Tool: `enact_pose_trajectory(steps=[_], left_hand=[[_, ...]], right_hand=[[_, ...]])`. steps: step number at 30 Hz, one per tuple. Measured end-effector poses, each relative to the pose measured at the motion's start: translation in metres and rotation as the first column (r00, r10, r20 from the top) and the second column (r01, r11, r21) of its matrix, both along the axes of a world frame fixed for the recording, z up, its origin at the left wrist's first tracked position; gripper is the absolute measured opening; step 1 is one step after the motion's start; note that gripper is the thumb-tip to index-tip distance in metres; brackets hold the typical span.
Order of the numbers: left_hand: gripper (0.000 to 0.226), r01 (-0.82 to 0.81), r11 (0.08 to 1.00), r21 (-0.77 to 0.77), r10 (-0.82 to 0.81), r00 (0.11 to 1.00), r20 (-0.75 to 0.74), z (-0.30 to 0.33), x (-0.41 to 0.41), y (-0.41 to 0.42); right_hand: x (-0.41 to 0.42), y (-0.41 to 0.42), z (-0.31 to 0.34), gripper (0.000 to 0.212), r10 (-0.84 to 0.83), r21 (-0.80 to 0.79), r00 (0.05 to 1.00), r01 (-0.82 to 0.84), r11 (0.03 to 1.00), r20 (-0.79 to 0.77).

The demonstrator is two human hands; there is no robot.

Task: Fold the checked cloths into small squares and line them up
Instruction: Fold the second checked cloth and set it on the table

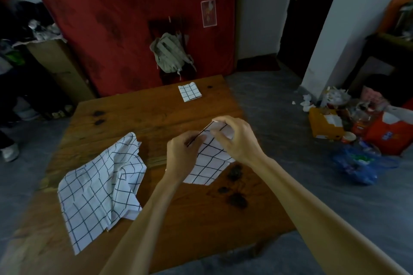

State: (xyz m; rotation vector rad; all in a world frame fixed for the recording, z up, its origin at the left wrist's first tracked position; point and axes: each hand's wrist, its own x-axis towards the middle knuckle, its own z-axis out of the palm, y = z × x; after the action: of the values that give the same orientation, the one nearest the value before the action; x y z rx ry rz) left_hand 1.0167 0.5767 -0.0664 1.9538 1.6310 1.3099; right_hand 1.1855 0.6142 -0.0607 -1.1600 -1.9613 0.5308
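Both hands on partly folded checked cloth, mid-right of wooden surface. Left hand grip pinching its upper-left folded edge; right hand grip curled over the far corner, pinching it. Cloth's near part flat on surface. Finished folded square near far edge, well apart. Unfolded rumpled checked cloth lying near-left. Backpack on chair beyond surface.

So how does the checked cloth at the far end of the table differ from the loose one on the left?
The far cloth is folded into a small flat square; the left cloth is unfolded and rumpled. The far cloth covers much less of the table than the left cloth. Neither is touched by a hand. Both are white with a dark grid.
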Motion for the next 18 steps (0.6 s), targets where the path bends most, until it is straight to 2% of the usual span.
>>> enact_pose_trajectory(steps=[2, 4, 7, 10, 15, 18], left_hand=[[0.007, 0.005, 1.0, -0.027, -0.005, 1.0, 0.003, 0.002, 0.004, 0.001], [0.012, 0.003, 1.0, -0.026, -0.002, 0.999, 0.039, 0.002, 0.001, 0.001], [0.01, -0.028, 0.998, -0.061, 0.031, 0.998, 0.054, -0.002, -0.011, 0.001], [0.009, -0.057, 0.998, -0.034, 0.058, 0.998, 0.008, -0.004, -0.019, 0.001], [0.017, 0.0, 0.999, -0.032, -0.001, 1.0, -0.01, -0.001, -0.012, 0.003], [0.017, 0.019, 0.999, 0.028, -0.018, 1.0, -0.02, 0.003, -0.005, 0.007]], right_hand=[[-0.006, -0.005, 0.007, 0.011, 0.044, 0.035, 0.998, -0.042, 0.999, -0.052], [-0.007, -0.005, 0.015, 0.006, 0.008, -0.005, 0.99, -0.009, 1.0, -0.14], [0.006, 0.001, 0.017, 0.026, -0.094, -0.139, 0.963, 0.06, 0.988, -0.251], [0.019, 0.005, 0.015, 0.035, -0.131, -0.191, 0.958, 0.082, 0.978, -0.256], [0.015, 0.005, 0.017, 0.025, -0.11, -0.229, 0.954, 0.045, 0.972, -0.279], [0.01, 0.003, 0.019, 0.022, -0.078, -0.229, 0.96, 0.015, 0.973, -0.267]])
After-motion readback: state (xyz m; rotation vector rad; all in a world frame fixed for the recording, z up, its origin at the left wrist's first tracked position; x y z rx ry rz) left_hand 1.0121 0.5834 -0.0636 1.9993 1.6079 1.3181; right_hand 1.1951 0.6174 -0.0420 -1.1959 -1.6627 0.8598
